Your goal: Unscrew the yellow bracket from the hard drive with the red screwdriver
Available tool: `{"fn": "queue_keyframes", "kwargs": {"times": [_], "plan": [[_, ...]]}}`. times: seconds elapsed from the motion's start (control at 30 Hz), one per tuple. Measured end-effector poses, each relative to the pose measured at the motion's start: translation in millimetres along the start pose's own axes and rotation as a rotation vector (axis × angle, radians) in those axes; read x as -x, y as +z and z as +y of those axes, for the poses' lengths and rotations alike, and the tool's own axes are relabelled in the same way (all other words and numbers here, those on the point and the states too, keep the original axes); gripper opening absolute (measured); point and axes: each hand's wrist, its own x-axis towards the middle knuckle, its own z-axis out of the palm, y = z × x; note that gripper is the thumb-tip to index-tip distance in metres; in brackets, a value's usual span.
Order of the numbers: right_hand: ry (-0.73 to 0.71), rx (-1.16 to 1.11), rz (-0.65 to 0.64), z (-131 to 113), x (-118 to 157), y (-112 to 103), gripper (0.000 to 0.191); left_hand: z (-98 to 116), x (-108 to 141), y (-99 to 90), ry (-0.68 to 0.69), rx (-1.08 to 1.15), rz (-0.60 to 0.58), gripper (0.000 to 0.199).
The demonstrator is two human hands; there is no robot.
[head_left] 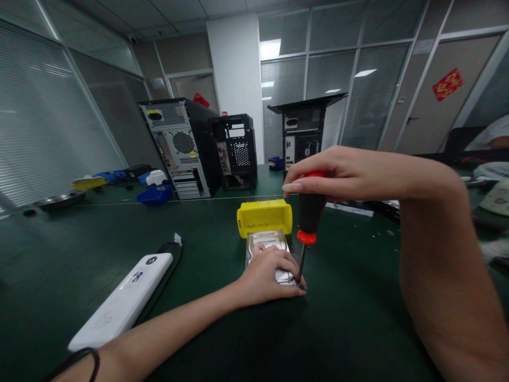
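Head view, looking fwd and down over a dark green table point(99, 239). Left hand point(270, 273) laid flat on a silver hard drive point(267, 241), palm down, fingers spread over its near half, pressing rather than clasping (nothing gripped inside the fist). Drive lying flat near table centre, far end just beside or touching a yellow box point(264, 216); contact not clear. Right hand point(338, 172) held above, fingers curled shut round the red top of a screwdriver point(309, 223), thumb stretched along the cap. Screwdriver roughly upright, slightly tilted, black-and-red handle, thin shaft down to the drive's near right corner, tip right beside the left fingertips. Left of the forearm: white slab-shaped device point(123, 302) w/ a black cable point(170, 260) looping from its far end. Black band on the left wrist at frame bottom. Further back on the table: three PC tower cases point(178, 146), rear panels facing the camera, plus blue trays point(155, 194) and a yellow tray point(88, 182) at far left. At right edge, part of another person point(491, 135) in white, well apart.
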Motion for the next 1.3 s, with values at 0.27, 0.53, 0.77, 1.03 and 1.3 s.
{"fn": "queue_keyframes", "kwargs": {"times": [0.27,0.53,0.77,1.03,1.3], "plan": [[0.085,0.055,0.048,-9.7,2.1,1.4,0.036,0.9,-1.4,0.5,0.0,0.007,0.001,0.015],[0.064,0.03,0.026,-7.6,2.1,0.3,0.033,1.8,-0.2,-1.4,-0.011,-0.005,-0.004,0.015],[0.116,-0.001,0.032,-5.3,-2.0,0.8,0.041,1.4,-1.1,0.2,-0.007,-0.012,-0.005,0.016],[0.052,-0.159,-0.002,-6.3,1.8,-0.2,0.035,0.9,-0.3,-0.6,-0.005,-0.011,-0.007,0.016],[-0.021,-0.172,-0.024,-1.6,-0.1,-0.9,0.033,0.4,-1.1,-0.5,-0.009,-0.017,0.001,0.017]]}}
